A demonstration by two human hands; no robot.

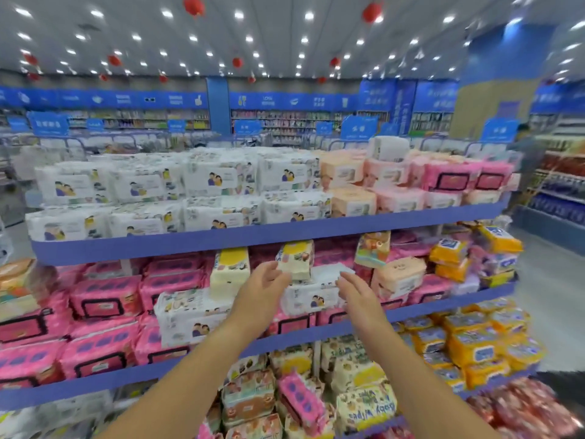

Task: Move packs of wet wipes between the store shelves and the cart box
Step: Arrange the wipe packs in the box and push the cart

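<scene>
Left hand (262, 291), right hand (356, 297), fingers relaxed, flanking white wipes pack (311, 296), middle shelf (443, 305)

Retail store, self-service sales floor. Blue tiered shelves (285, 231) stacked with packs of wet wipes (104, 305) in white, pink, peach and yellow. Blue category signs (47, 123) stand over the aisles. Stocked wall shelving (285, 122) lines the rear. Ceiling with rows of spotlights (238, 14); red lanterns (193, 6) hang below.
</scene>
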